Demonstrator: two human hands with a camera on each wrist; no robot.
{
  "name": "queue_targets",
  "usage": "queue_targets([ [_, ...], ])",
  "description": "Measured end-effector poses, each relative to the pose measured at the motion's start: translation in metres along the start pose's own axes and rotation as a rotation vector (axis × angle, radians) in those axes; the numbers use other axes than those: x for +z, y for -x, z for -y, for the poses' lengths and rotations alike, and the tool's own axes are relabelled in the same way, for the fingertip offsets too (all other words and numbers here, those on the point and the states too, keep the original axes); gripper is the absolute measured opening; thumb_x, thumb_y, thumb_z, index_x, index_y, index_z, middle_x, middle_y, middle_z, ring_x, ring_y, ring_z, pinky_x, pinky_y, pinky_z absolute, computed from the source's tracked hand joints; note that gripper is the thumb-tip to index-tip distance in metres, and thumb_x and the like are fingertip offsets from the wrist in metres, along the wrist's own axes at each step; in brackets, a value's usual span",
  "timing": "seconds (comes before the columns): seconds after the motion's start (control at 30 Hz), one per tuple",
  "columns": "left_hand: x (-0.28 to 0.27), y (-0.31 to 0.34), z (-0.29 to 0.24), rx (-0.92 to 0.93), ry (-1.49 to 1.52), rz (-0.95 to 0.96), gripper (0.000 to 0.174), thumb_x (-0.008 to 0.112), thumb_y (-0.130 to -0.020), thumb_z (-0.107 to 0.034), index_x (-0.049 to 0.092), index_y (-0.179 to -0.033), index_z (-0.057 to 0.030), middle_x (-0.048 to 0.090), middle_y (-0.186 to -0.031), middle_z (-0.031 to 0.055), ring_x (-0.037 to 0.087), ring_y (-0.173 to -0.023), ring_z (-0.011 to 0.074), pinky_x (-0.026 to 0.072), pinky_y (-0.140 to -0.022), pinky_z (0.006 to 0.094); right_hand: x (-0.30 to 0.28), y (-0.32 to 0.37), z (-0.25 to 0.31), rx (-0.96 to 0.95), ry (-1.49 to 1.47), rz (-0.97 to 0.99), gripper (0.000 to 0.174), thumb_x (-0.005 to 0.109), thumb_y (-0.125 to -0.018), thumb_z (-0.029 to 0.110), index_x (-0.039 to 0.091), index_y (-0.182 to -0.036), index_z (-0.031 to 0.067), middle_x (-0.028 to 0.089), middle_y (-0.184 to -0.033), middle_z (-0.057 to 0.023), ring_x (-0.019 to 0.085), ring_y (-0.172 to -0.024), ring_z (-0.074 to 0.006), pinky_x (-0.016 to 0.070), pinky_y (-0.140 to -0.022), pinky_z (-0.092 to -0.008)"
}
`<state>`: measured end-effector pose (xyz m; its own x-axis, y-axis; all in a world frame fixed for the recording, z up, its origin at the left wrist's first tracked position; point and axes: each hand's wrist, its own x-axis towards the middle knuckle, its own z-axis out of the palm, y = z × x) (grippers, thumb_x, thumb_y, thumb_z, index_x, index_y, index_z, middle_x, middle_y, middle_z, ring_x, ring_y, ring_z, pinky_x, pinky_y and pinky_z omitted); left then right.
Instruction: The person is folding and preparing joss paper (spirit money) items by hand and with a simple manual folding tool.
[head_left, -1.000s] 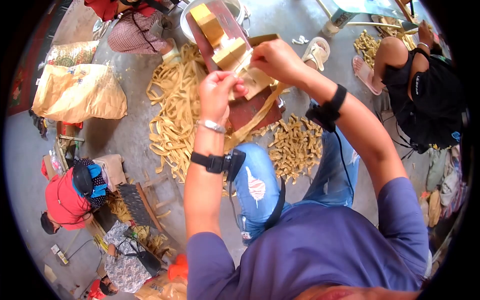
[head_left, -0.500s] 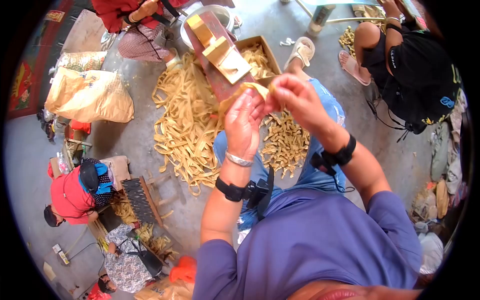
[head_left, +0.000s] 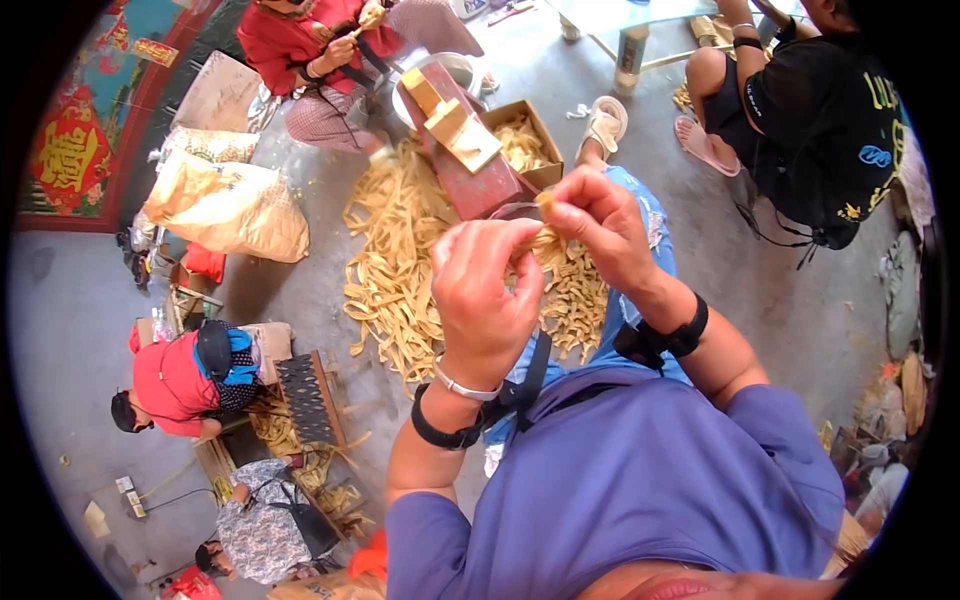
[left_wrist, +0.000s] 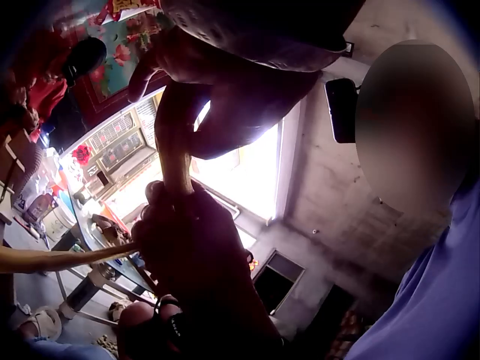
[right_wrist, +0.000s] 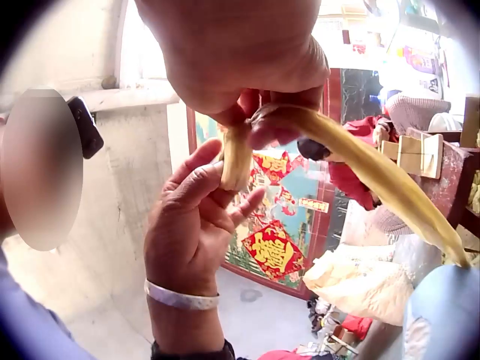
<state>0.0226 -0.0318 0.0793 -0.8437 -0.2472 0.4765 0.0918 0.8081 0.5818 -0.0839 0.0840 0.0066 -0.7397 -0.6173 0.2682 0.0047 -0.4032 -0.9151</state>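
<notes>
A yellow strip [right_wrist: 375, 174] is pinched at its bend by the right grip [head_left: 600, 225]. Its short end is pinched between thumb and fingers of the left grip [head_left: 485, 290].

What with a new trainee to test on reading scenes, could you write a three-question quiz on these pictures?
1. True or false: the left hand holds nothing.
2. What do the left hand and the right hand pinch between them? A a long pale yellow flat strip; B a steel knife; C a blue rope.
3. Fill in: the open brown cardboard box on the grey floor holds pale yellow ___.
Key: 1 false, its grip is on the strip's end; 2 A; 3 pieces.
</notes>
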Motion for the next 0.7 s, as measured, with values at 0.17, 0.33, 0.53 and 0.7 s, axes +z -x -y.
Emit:
queue_targets([
  [0.17,0.007,0.011,0.013,0.247,-0.099,-0.039,0.029,0.068,-0.07,0.007,0.062,-0.095,-0.0067,0.065,-0.087,0.0084,0.062,-0.075,0.0226,0.048,-0.08,0.0306,-0.011,0.002,0.01,0.378,0.009,0.242,0.013,0.06,-0.084,0.011,0.068,-0.082,0.0009,0.057,-0.067,0.0036,0.049,-0.058,-0.0025,0.0362,-0.048,-0.019],
  [0.33,0.019,0.016,0.017,0.051,0.144,-0.065,0.022,0.068,-0.07,0.009,0.059,-0.085,-0.0038,0.063,-0.087,0.0091,0.062,-0.077,0.0203,0.0495,-0.07,0.026,-0.026,0.012,-0.012,0.364,-0.308,0.375,0.016,0.06,-0.084,0.012,0.068,-0.083,-0.0015,0.057,-0.072,0.0008,0.047,-0.056,-0.0048,0.0348,-0.048,-0.0194],
  [0.53,0.028,0.02,0.023,-0.169,0.303,0.027,0.026,0.066,-0.073,0.009,0.065,-0.097,-0.0016,0.062,-0.089,0.0101,0.064,-0.072,0.0181,0.0513,-0.063,0.0273,-0.016,0.022,-0.032,0.384,-0.464,0.04,0.015,0.068,-0.084,0.014,0.068,-0.091,0.0003,0.064,-0.081,-0.0036,0.057,-0.063,-0.0094,0.0449,-0.056,-0.0211],
  [0.7,0.034,0.024,0.044,-0.336,0.569,0.026,0.016,0.073,-0.08,-0.004,0.065,-0.092,0.002,0.067,-0.09,0.0075,0.063,-0.074,0.0122,0.0514,-0.071,0.0239,-0.023,0.018,-0.04,0.416,-0.381,0.114,0.023,0.069,-0.084,0.01,0.065,-0.104,0.0005,0.065,-0.089,-0.0029,0.06,-0.072,-0.0084,0.0486,-0.064,-0.0218],
])
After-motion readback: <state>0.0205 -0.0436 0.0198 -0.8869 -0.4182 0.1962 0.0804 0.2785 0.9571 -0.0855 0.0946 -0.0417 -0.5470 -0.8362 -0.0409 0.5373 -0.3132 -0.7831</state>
